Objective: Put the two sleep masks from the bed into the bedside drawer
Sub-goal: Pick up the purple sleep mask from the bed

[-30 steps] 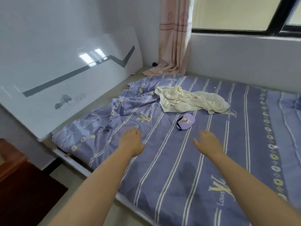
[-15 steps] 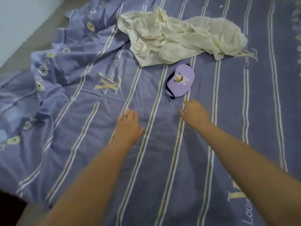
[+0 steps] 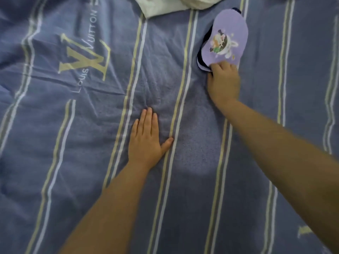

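Observation:
A lilac sleep mask [image 3: 227,39] with a cartoon print lies on the blue striped bed cover [image 3: 73,143], at the upper right. Dark blue fabric [image 3: 200,58] shows under the mask's left edge; I cannot tell whether it is a strap or a second mask. My right hand [image 3: 223,79] is at the mask's near end, fingers curled over the edge and thumb tucked beneath it, pinching it. My left hand [image 3: 146,138] lies flat on the cover, palm down, fingers together and thumb out, well short and left of the mask. The drawer is out of view.
A crumpled cream cloth [image 3: 165,6] lies at the top edge, just beyond the mask. The cover has yellow and white stripes and a large printed logo [image 3: 84,57] at the upper left. The bed fills the whole view.
The view has closed in on the bed. My right hand reached forward onto the mask's near end and closed on it. My left hand came down flat on the cover.

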Available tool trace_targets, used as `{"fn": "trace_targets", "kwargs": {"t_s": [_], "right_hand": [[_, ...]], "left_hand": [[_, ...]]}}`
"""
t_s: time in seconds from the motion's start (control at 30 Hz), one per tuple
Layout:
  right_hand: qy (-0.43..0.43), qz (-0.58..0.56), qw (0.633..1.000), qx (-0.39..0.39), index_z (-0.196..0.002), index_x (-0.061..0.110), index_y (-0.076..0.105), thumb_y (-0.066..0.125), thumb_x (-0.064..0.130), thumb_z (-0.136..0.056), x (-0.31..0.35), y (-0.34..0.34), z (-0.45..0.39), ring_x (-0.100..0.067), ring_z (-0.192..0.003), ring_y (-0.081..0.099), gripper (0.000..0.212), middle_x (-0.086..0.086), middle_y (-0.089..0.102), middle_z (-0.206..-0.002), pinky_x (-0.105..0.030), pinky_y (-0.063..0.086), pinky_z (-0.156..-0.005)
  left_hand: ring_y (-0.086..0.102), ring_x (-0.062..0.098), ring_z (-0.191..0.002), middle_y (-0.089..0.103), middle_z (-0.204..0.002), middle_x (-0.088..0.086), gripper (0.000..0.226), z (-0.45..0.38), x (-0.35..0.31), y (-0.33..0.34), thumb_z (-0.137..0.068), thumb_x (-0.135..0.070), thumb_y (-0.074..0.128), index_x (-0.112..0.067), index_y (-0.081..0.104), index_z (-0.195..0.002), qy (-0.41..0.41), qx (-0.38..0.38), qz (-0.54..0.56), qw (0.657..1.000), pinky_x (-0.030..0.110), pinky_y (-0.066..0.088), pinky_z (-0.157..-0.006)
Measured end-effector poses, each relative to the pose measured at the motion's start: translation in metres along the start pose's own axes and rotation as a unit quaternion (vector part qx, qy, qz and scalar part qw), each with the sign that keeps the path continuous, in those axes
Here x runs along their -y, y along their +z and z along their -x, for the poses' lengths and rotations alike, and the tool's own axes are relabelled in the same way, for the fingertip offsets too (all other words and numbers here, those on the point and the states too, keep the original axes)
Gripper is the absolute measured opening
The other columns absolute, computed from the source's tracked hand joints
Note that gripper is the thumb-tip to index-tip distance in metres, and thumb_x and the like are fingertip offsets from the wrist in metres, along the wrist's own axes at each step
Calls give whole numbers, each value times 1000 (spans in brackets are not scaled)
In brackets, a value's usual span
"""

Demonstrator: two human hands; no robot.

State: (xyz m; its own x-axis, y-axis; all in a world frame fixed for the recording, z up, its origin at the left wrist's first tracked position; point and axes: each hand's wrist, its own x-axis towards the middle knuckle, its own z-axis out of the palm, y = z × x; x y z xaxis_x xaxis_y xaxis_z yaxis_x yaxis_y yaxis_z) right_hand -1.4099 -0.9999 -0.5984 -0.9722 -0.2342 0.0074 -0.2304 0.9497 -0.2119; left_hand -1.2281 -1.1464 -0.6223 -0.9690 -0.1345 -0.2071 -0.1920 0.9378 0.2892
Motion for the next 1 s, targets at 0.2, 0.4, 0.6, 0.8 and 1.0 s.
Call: {"fn": "trace_targets", "kwargs": {"t_s": [0.2,0.4,0.6,0.8,1.0], "right_hand": [[127,-432,892,24,-74,-3,58,45,8,-91,-1,-82,50,-19,-60,49,24,-12,55,-67,-21,41,-52],[388,-670,620,129,-101,7,56,39,7,-93,-59,-140,153,-14,-80,66,20,-2,66,-99,-25,58,-63],[409,-336,823,204,-105,-12,51,51,-4,-83,-69,-95,217,-28,-71,54,24,-19,56,-94,-22,47,-42],[318,-345,870,152,-127,2,38,55,0,-82,-54,-105,220,-27,-101,53,47,-24,54,-122,-33,44,-79],[141,-413,858,272,-128,8,43,52,-7,-83,-32,-202,217,-33,-116,50,48,-18,51,-127,-47,44,-97]], "left_hand": [[-1,23,-146,1,-158,12,82,-1,-8,-18,-89,-50,43,-4,4,-145,-46,91,45,994,35,-1,-119],[50,29,-119,48,-134,14,59,16,-34,-59,-93,-36,45,-5,27,-140,-163,141,343,914,32,42,-93],[53,8,-61,54,-75,-1,47,71,-80,-27,-91,-18,53,0,37,-131,-304,235,499,777,18,45,-54],[53,20,-78,53,-75,3,10,72,-99,-34,-90,-8,51,-8,53,-81,-235,178,448,844,32,49,-73],[45,18,-71,48,-63,3,13,90,-113,-127,-92,-3,44,-4,51,-81,-36,100,322,941,19,32,-49]]}}
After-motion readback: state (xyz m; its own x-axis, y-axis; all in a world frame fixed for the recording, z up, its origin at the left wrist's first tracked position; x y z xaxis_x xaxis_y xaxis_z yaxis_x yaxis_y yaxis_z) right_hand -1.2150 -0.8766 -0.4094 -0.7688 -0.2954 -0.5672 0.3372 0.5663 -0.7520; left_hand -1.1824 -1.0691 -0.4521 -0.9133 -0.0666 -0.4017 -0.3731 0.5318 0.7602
